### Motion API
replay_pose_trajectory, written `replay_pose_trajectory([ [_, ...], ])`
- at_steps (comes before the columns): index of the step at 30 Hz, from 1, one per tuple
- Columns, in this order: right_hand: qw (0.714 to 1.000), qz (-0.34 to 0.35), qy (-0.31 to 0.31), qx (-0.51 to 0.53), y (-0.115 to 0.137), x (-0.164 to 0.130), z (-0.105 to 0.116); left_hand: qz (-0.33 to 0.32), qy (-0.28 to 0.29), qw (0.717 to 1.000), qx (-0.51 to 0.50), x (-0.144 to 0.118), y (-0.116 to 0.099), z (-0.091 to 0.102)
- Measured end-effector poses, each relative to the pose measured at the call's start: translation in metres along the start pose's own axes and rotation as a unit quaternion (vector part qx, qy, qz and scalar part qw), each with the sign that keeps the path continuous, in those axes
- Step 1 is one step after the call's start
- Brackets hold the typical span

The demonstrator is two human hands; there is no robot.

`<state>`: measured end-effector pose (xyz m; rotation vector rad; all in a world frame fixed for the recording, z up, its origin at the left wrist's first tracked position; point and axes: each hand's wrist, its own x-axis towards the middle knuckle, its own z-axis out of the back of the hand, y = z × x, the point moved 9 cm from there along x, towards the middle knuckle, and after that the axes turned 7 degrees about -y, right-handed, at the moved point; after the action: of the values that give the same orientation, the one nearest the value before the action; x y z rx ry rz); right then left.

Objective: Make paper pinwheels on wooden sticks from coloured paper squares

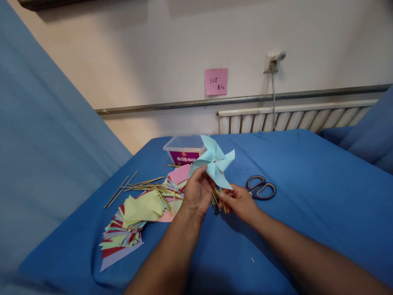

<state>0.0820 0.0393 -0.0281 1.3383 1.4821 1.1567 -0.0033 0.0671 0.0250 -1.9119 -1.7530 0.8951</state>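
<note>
A light blue paper pinwheel (214, 162) with a small shiny pin at its centre is held up over the blue table. My left hand (198, 192) grips it from behind and below, fingers closed around its back. My right hand (239, 200) pinches the pinwheel's lower blade tip, with several thin wooden sticks (216, 199) lying just under both hands. Whether a stick is attached to the pinwheel is hidden by my left hand.
A fanned pile of coloured paper squares (132, 223) and scattered wooden sticks (139, 186) lie at left. A clear plastic tub (181, 148) stands behind the pinwheel. Scissors (260, 188) rest to the right. A pink note (216, 81) and a radiator (291, 119) are on the wall.
</note>
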Motion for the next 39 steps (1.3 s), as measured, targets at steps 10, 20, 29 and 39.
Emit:
replay_pose_trajectory([
  [10, 1.0, 0.01, -0.015, -0.006, 0.002, -0.001, 0.003, -0.035, 0.04, 0.997, 0.062, -0.005, 0.0, -0.009],
  [20, 1.0, 0.008, -0.027, -0.007, -0.001, 0.0, 0.005, -0.017, 0.004, 1.0, 0.003, -0.002, -0.001, -0.002],
  [29, 0.999, 0.011, -0.03, 0.02, 0.006, -0.002, 0.004, -0.012, 0.029, 0.999, 0.001, -0.003, 0.002, -0.006],
  [39, 0.999, 0.024, -0.021, 0.026, 0.012, -0.005, 0.002, -0.046, 0.059, 0.997, 0.017, -0.006, 0.0, -0.012],
])
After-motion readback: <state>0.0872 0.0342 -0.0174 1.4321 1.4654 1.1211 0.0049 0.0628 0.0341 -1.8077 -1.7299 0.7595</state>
